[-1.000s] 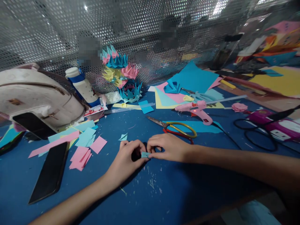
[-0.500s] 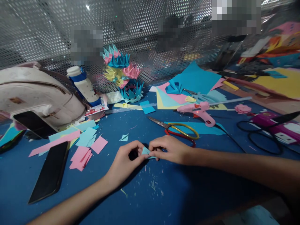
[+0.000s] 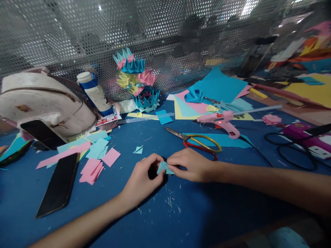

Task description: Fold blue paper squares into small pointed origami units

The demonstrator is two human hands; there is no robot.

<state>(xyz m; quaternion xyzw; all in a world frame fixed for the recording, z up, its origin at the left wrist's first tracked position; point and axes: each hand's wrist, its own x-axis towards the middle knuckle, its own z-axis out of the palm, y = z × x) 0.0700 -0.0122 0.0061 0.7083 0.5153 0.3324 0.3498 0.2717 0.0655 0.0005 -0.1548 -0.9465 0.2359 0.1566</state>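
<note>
On the blue desk (image 3: 144, 224), the left hand (image 3: 144, 175) and right hand (image 3: 192, 166) pinch a small light-blue paper (image 3: 162, 167) between fingertips, on the near side of the scissors (image 3: 186, 137).

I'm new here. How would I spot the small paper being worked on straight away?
On the blue table, find the left hand and right hand meeting on the near side of the scissors. Between them they hold the light-blue paper. Its neighbour, a similarly coloured scrap just beyond the left hand, lies loose; this one alone is held.
</note>
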